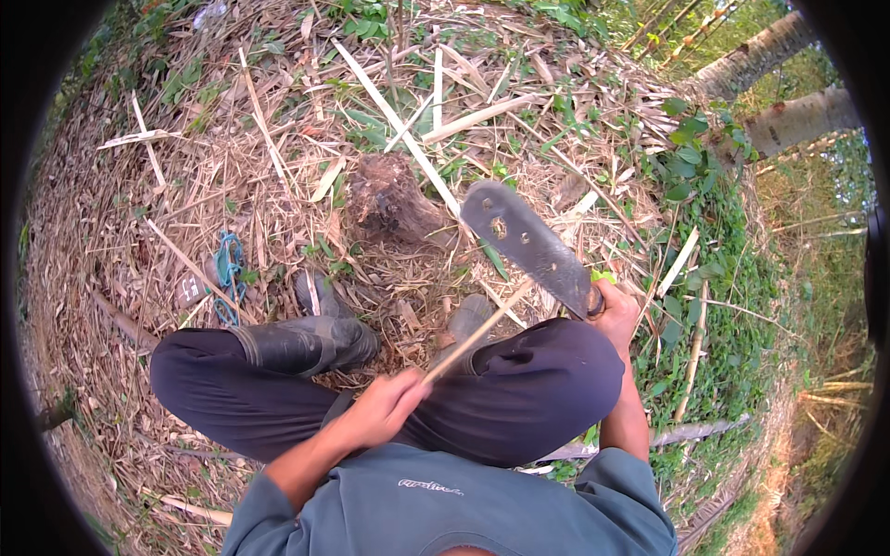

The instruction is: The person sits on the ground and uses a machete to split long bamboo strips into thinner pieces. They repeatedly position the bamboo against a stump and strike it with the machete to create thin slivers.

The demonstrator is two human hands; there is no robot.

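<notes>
My left hand, fingers closed, grips a thin pale stick that slants up and away to the right. In my right hand, beside my right knee, is the short handle of a machete with a broad dark blade. Several holes pierce the blade, which points up and to the left. The stick's far end meets the blade's lower edge in this view; whether they touch I cannot tell. Beyond my boots a rough brown stump stands just left of the blade.
Pale split strips lie scattered over dry leaf litter. Tangled blue cord is on the ground at left, beside a small dark packet. Green vines and thick pale trunks stand at the right.
</notes>
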